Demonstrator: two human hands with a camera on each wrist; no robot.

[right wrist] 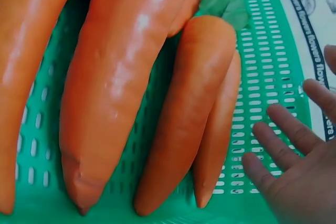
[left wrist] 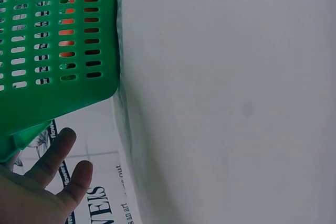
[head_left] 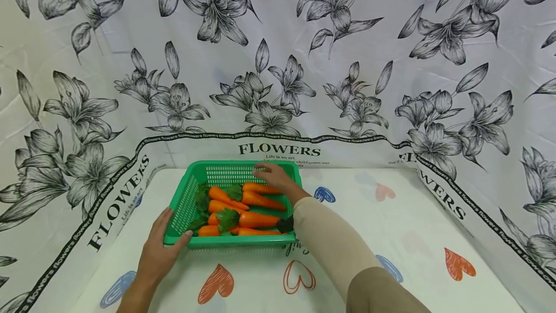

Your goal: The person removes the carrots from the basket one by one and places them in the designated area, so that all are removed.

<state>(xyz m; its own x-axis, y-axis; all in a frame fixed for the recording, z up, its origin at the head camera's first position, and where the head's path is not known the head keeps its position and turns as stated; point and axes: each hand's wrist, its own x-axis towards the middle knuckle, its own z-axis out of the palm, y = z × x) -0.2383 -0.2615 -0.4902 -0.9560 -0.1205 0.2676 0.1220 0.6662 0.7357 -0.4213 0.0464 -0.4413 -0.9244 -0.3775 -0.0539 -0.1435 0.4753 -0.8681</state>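
Observation:
A green plastic basket [head_left: 234,241] with slotted walls holds several orange carrots [head_left: 260,220] with green leafy tops [head_left: 228,219]. At its front left corner my left hand [head_left: 158,248] grips the rim, thumb on top and fingers along the outer left side. Two fingers of that hand stick out below the rim in the left wrist view; the rest are mostly hidden. My right hand [head_left: 278,180] is over the back right of the basket, fingers spread and holding nothing. In the right wrist view its fingers [right wrist: 286,156] are beside the carrots, apart from them.
The basket stands on a white cloth [head_left: 347,274] printed with red and blue hearts. A white curtain [head_left: 365,149] with black flower drawings rises behind and along both sides. A small dark object [head_left: 285,225] shows beside the right sleeve.

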